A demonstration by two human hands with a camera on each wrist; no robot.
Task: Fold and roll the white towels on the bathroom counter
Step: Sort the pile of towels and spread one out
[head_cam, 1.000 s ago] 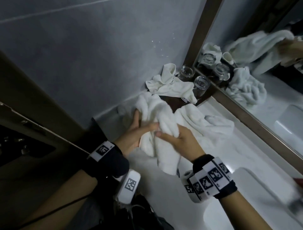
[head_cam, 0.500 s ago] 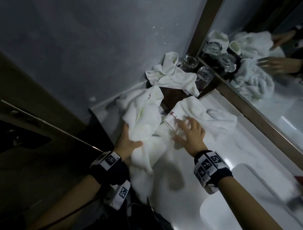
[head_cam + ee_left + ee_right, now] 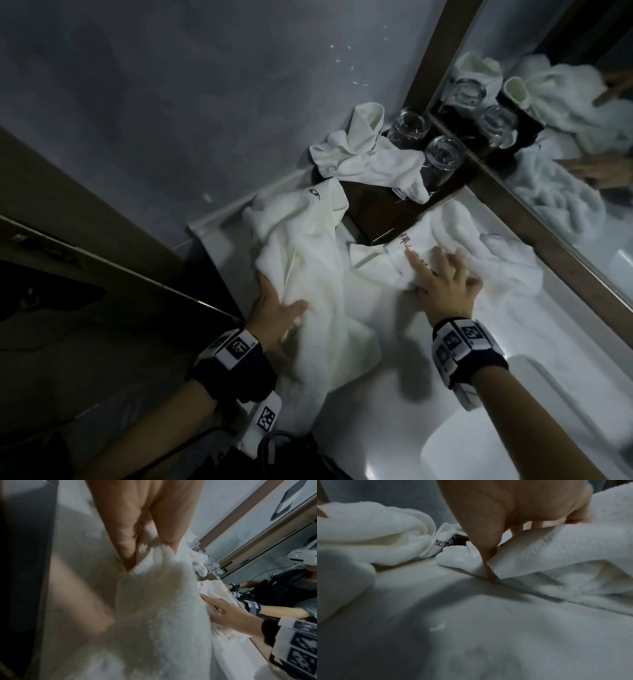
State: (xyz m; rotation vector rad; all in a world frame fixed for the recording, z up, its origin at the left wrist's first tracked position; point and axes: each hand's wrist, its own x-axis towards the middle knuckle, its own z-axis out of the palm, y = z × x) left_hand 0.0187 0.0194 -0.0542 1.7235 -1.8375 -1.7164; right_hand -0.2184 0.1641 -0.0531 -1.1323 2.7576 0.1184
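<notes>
Three white towels lie crumpled on the bathroom counter (image 3: 394, 383). The large left towel (image 3: 308, 260) sprawls from the wall to the front edge. My left hand (image 3: 275, 308) grips its left edge, with the fingers (image 3: 126, 536) under a fold and the thumb on top. My right hand (image 3: 442, 277) is on the right towel (image 3: 496, 263), which has red embroidery. Its thumb (image 3: 485, 545) digs under a lifted flap (image 3: 547, 555) while the fingers press on top. The third towel (image 3: 370, 154) lies bunched on a dark tray (image 3: 373, 212) at the back.
Two upturned glasses (image 3: 409, 128) (image 3: 442, 157) stand on the tray beside the mirror frame (image 3: 534, 212). A white basin (image 3: 513, 442) sits at the lower right. The grey wall (image 3: 205, 120) bounds the counter at the left, with a dark drop beyond its left edge.
A second ago both hands held one bunched towel above the counter. That towel now lies spread on the counter under my left hand, and my right hand has moved onto the right towel.
</notes>
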